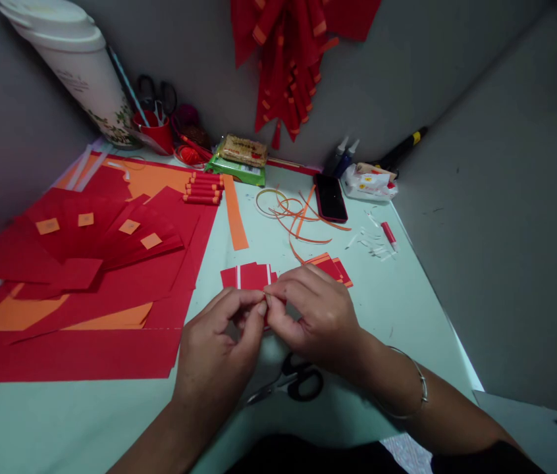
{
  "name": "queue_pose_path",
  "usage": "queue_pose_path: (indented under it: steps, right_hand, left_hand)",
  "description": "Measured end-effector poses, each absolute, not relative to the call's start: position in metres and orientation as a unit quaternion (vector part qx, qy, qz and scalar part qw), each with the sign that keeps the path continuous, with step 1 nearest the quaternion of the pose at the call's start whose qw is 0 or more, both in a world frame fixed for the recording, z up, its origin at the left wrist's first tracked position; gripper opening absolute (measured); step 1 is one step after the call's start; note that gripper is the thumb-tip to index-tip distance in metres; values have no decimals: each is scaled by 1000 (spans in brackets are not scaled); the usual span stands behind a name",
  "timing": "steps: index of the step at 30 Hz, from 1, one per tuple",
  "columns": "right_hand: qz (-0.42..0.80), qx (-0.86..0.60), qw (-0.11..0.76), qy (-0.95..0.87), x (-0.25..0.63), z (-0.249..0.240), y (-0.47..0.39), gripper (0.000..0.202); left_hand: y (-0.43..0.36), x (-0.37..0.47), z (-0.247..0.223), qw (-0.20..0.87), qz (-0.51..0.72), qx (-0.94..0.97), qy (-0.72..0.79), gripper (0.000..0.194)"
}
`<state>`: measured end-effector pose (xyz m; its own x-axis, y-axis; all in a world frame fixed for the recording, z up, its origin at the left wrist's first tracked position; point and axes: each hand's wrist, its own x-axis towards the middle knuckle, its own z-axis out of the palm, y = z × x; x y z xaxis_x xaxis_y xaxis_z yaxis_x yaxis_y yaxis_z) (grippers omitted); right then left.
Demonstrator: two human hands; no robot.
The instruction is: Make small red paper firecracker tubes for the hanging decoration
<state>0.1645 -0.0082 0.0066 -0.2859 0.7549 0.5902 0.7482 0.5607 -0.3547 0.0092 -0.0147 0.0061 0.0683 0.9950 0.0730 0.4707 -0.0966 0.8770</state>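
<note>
My left hand [220, 339] and my right hand [318, 315] meet fingertip to fingertip over the table, both in a pinch. What they hold between them is too small and too covered to make out. Just behind the fingers lie red paper pieces [253, 275] with white strips across them, partly hidden by my hands. Beyond my right hand rests a small stack of red and orange cards [326, 266]. Black-handled scissors [303, 382] lie below my wrists, blades pointing left.
Large red paper sheets [125, 355] cover the left side. Several rolled red tubes [203, 189], an orange strip [236, 214], curled orange ribbons [291, 214], a phone [330, 197] and a red glue-stick-like tube [389, 236] lie farther back. A tall white cup [74, 72] stands back left.
</note>
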Motion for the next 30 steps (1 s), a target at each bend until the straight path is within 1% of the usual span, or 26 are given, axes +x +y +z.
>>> queue_pose_path:
  steps: [3, 7, 14, 20, 30]
  right_hand:
    - [-29, -459, 374, -805, 165, 5, -8, 20]
    - [-17, -467, 402, -788, 164, 6, -9, 18]
    - [-26, -471, 385, -793, 163, 6, -13, 11]
    - [-23, -466, 363, -807, 163, 6, -14, 12]
    - [11, -463, 399, -792, 162, 1, -10, 15]
  left_hand:
    - [-14, 9, 5, 353, 371, 643, 570, 8]
    - [-13, 8, 5, 376, 365, 635, 568, 8]
    - [-15, 8, 10, 382, 377, 609, 584, 7]
    - [-14, 7, 7, 336, 383, 645, 569, 7]
    - [-14, 9, 4, 296, 389, 682, 543, 7]
